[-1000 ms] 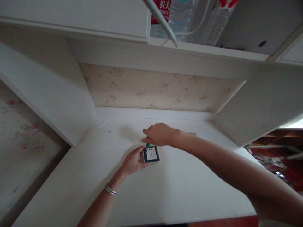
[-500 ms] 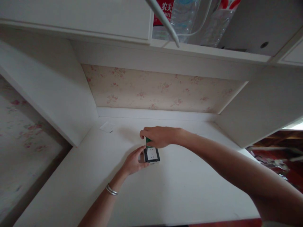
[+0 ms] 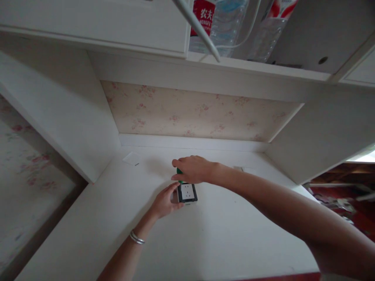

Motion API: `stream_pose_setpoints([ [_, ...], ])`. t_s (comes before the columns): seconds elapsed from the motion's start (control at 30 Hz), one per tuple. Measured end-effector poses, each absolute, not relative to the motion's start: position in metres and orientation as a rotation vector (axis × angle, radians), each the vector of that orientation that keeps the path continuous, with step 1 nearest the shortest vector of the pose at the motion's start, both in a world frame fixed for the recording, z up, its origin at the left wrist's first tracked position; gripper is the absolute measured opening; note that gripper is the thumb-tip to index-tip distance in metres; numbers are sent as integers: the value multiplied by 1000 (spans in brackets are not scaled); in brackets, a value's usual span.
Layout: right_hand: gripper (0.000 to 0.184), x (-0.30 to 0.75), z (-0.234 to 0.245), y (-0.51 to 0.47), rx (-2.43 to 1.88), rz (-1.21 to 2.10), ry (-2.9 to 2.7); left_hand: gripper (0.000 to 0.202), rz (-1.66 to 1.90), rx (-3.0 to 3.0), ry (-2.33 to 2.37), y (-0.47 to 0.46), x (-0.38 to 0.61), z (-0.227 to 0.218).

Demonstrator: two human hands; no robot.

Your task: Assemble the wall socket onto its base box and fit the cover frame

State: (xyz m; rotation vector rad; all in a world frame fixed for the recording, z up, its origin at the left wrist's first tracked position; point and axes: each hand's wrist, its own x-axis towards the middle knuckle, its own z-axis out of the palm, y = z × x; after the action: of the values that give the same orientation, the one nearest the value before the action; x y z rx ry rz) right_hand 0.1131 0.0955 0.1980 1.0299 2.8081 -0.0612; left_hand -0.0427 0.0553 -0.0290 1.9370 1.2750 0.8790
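Your left hand (image 3: 164, 202) pinches the wall socket (image 3: 187, 192) at its 9 o'clock edge, mid-desk (image 3: 205, 242). Right hand (image 3: 191, 169) is closed round a green-handled screwdriver (image 3: 179, 171) at the socket's 12 o'clock. Screw work looks unfinished; white plate (image 3: 131, 158) lies loose at 10 o'clock.

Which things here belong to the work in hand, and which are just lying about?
In use: socket steadied by left hand; green-handled tool gripped in right hand.
Lying about: white plate at back left of desk; water bottles on shelf above.
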Motion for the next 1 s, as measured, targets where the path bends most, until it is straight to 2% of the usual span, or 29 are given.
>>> stream_pose_setpoints([
  [0.1,37,113,199,96,827,-156,2857,79,882,1930,1273,55,-42,-29],
  [0.17,29,113,199,97,824,-39,2817,80,879,1935,1267,55,-43,-29],
  [0.23,35,114,199,98,937,106,2762,80,880,1942,1255,55,-43,-28],
  [0.3,39,116,200,99,982,89,2753,79,881,1948,1241,55,-43,-26],
  [0.43,36,123,206,97,779,-146,2788,79,898,1962,1220,55,-44,-28],
  [0.53,30,123,205,96,876,-8,2767,80,920,1959,1221,57,-44,-32],
  [0.6,39,121,203,96,1026,86,2735,81,925,1944,1226,57,-44,-34],
  [0.67,46,120,203,97,1017,4,2751,80,921,1935,1221,57,-44,-34],
  [0.77,42,119,205,97,816,-181,2789,80,915,1930,1204,56,-44,-32],
  [0.87,37,117,206,96,914,13,2743,80,922,1909,1219,56,-43,-31],
  [0.93,46,115,206,96,1049,157,2696,80,930,1903,1229,56,-42,-31],
  [1.0,52,116,206,96,1067,120,2690,79,938,1916,1217,57,-42,-31],
])
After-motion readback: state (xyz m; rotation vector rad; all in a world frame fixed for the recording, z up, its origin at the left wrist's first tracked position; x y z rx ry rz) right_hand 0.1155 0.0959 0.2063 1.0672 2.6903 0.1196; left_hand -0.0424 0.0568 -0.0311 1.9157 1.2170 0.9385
